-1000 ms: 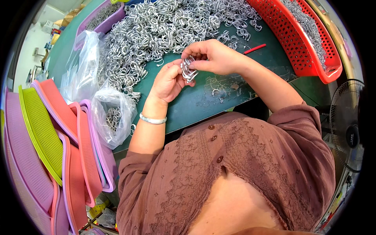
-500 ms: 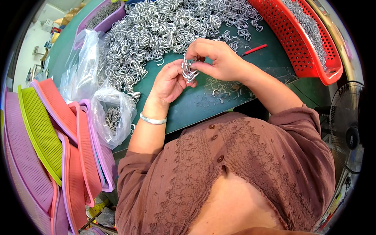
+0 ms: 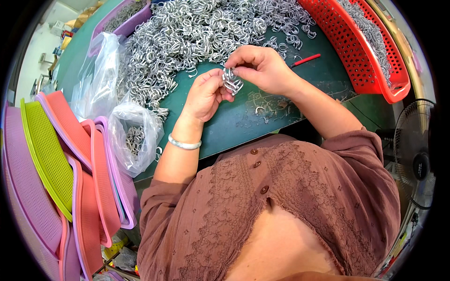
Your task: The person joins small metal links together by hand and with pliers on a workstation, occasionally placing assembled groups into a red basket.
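Observation:
A small cluster of silver-grey metal rings (image 3: 232,83) is held up between my two hands over the near part of the table. My left hand (image 3: 205,95) is closed on its left side, fingers curled and thumb pressed in. From the right, my right hand (image 3: 260,69) pinches the cluster's upper end between thumb and fingers. Just beyond the hands spreads a big heap of similar metal rings (image 3: 201,35). One loose ring piece (image 3: 259,110) lies on the table nearer to me.
A red perforated basket (image 3: 349,47) of grey pieces stands at the right, near a red-handled tool (image 3: 306,60). At the left are a clear plastic bag (image 3: 136,152) with rings inside, stacked coloured baskets (image 3: 49,154) and a purple basket (image 3: 124,29). A fan (image 3: 417,154) stands far right.
The ring cluster has turned a little in my fingers and shifted slightly right. My right hand's fingers have changed their grip at its top; the left hand stays almost in place.

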{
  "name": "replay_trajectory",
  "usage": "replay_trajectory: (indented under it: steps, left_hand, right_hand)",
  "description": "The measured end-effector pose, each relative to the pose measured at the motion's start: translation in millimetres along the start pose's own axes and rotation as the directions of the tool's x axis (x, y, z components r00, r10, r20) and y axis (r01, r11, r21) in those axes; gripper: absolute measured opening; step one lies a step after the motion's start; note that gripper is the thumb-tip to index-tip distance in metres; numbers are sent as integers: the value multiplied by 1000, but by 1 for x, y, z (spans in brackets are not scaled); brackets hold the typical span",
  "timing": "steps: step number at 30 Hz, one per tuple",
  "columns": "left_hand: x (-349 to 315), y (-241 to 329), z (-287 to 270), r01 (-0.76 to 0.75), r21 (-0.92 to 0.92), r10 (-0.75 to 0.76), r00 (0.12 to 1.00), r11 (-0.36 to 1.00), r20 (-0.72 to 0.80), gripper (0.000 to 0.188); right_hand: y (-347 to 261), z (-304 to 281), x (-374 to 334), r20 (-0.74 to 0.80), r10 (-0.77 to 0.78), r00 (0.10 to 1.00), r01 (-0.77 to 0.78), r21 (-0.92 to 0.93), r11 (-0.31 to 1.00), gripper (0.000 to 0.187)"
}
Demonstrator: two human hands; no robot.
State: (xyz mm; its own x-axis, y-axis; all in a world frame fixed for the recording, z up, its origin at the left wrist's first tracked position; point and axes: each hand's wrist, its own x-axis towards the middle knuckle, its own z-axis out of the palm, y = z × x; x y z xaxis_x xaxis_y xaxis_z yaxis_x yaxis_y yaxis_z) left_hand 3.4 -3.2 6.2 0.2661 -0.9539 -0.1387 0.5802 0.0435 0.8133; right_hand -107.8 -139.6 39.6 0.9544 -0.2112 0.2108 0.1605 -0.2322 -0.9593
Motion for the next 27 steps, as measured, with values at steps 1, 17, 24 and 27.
replay_trajectory:
  steps: [1, 17, 24, 27]
  left_hand:
    - [0, 0, 0, -2, 10, 2, 1000, 1000, -1, 16]
    - [-3, 3, 2, -100, 372, 112, 994, 923, -13, 10]
    - [-3, 2, 5, -123, 516, 133, 991, 847, 17, 11]
    - [-3, 1, 4, -134, 515, 141, 990, 847, 25, 11]
  right_hand:
    - [1, 0, 1, -8, -83, 997, 82, -79, 994, 11]
    - [0, -12, 4, 133, 167, 977, -173, 35, 984, 9]
    - [2, -16, 3, 138, -6, 990, 34, -204, 978, 9]
    - [4, -16, 4, 89, -107, 990, 130, -306, 943, 10]
